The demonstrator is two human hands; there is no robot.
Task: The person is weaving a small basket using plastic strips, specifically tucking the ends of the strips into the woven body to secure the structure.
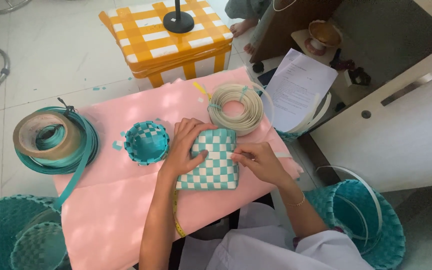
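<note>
Teal-and-white checked woven strap basket [211, 162] lies on its side on pink paper-covered table [116, 200], centre. My left hand [186, 145] grasps its top-left edge; right hand [258, 160] pinches a strip at its right side. Small teal woven basket [146, 142] sits just left, cream strap coil [236, 108] behind.

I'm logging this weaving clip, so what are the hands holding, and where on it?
Both hold the checked basket: the left hand grips its upper left side, the right hand pinches its right edge near the rim.
</note>
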